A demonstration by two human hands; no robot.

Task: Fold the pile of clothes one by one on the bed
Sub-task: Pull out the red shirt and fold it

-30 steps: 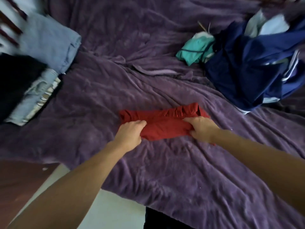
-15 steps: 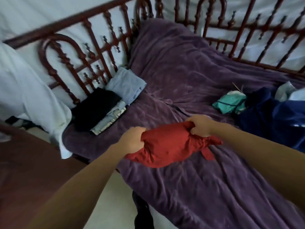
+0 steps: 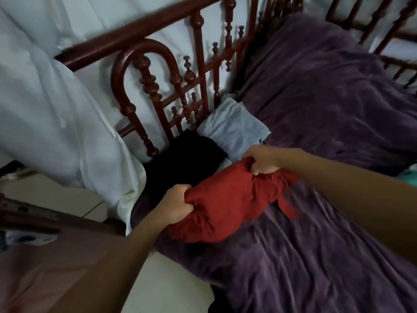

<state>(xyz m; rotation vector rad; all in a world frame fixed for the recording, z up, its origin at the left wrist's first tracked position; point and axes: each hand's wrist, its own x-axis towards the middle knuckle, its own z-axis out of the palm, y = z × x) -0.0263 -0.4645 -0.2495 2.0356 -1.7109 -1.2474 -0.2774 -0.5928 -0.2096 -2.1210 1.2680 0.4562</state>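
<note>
The red garment [image 3: 228, 206] is up off the bed [image 3: 316, 256], bunched into a compact bundle and slung in the air between both hands, just above the purple cover's near-left corner. The left hand [image 3: 178, 205] has its fingers clenched round the bundle's lower end. The right hand [image 3: 262, 161] grips the upper end, fingers curled tight into the cloth, and a loose red strip dangles below. Right beside the bundle, tucked against the frame [image 3: 146, 71], lies the finished stack: a black piece [image 3: 187, 159] lying flat and a light blue one [image 3: 234, 129] just behind it, both neatly squared. By the look of it the red one is folded and bound for that stack, so this item is all but done and only needs setting down without the folds slipping. That would make at least three pieces dealt with. What is left is hard to call: only a sliver of teal cloth [image 3: 411, 177] shows at the right edge, and any unfolded pile lies out of view. A white cloth [image 3: 56, 109] hangs on the left, clear of the action.
</note>
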